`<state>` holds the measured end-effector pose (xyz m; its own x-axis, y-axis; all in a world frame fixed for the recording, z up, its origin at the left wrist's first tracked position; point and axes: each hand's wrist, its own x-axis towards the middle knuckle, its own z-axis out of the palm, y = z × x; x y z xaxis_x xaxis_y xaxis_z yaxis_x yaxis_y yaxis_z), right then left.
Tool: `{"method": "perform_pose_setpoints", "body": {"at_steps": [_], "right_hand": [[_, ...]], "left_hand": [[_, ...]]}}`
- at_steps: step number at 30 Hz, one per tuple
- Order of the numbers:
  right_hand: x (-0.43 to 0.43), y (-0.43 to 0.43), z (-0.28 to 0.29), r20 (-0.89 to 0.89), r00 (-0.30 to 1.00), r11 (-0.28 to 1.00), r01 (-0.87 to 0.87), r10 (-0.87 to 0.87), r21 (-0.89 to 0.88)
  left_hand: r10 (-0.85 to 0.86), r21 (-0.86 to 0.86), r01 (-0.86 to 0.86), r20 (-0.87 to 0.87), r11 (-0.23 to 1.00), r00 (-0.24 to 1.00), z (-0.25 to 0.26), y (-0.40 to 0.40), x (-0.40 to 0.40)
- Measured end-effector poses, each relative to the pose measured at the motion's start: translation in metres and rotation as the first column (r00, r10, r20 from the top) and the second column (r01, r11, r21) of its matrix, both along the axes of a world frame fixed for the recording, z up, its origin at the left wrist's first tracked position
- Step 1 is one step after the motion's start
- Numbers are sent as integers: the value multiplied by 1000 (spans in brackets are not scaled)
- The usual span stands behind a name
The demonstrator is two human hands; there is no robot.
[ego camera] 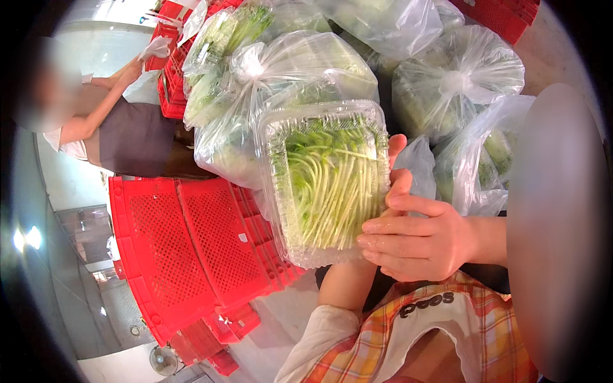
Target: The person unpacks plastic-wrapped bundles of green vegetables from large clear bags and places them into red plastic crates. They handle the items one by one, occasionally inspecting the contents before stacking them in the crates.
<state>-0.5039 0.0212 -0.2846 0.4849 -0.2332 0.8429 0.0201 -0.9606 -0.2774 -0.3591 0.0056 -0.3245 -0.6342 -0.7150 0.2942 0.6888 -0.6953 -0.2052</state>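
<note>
Before my chest is a clear plastic clamshell box (pixel 330 182) packed with long-stemmed green sprouts, their pale stems towards me and leaves at the far end. My left hand (pixel 400 181) holds it from behind. That forearm passes under the box, and only some fingers show past its right edge. My right hand (pixel 426 239) grips the near right corner, with fingers lying across the front. Just beyond the box stands a knotted clear plastic bag (pixel 311 57) of packed greens.
More plastic bags of greens (pixel 459 81) sit at the far right. Red perforated plastic crates (pixel 201 239) stand at the left. Farther left, a person in a dark apron (pixel 134 139) holds something white by other red crates (pixel 172 91). A blurred patch covers the right edge.
</note>
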Motion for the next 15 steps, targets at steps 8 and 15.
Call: {"method": "perform_pose_setpoints", "body": {"at_steps": [8,15], "right_hand": [[-2,5,-1,24,997,997,79,-79,2],[5,5,2,54,970,972,234,-236,32]], "left_hand": [[-28,52,29,-21,998,999,1,4,2],[222,-35,-220,195,975,955,25,9,-4]]}}
